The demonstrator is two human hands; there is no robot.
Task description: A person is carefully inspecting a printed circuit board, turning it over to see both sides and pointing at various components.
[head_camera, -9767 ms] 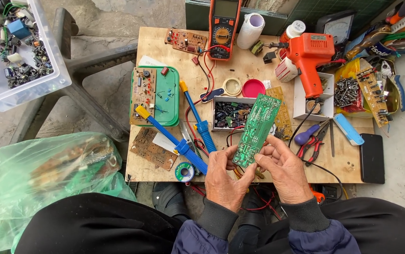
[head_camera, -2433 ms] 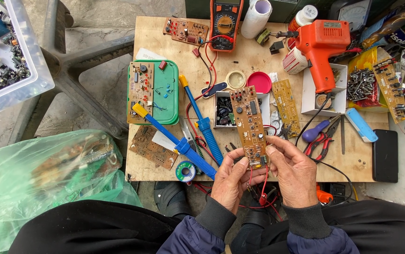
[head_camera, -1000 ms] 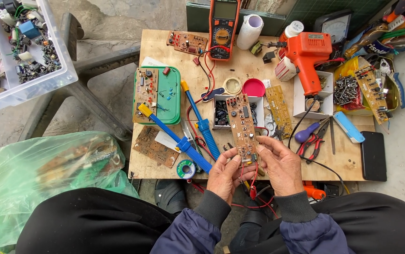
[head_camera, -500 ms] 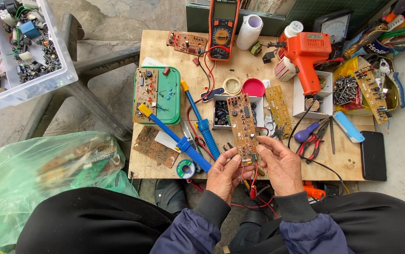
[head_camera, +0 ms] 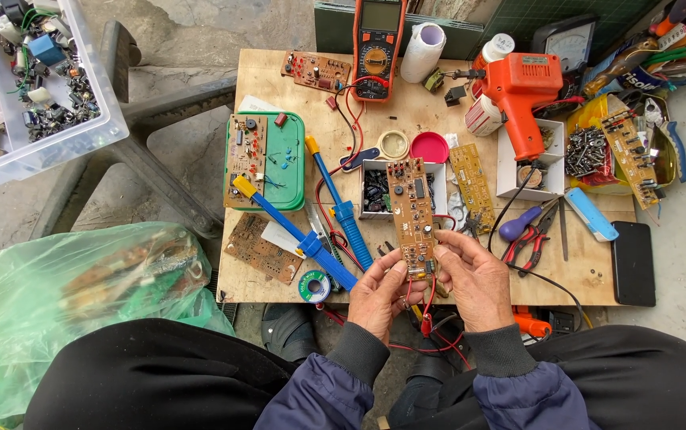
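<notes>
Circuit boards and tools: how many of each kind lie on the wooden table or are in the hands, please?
Circuit boards: 6, one held by the left hand and right hand
Blue-handled tools: 2
Orange heat guns: 1
Meters: 1
Pliers: 1
Total: 11

Held board; wooden table.

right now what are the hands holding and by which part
Both hands, left hand and right hand, hold a long brown circuit board by its near end, fingers pinching its two side edges.

left hand (head_camera: 380, 293) and right hand (head_camera: 474, 279) raised together, fingers pinched, palms inward
</notes>
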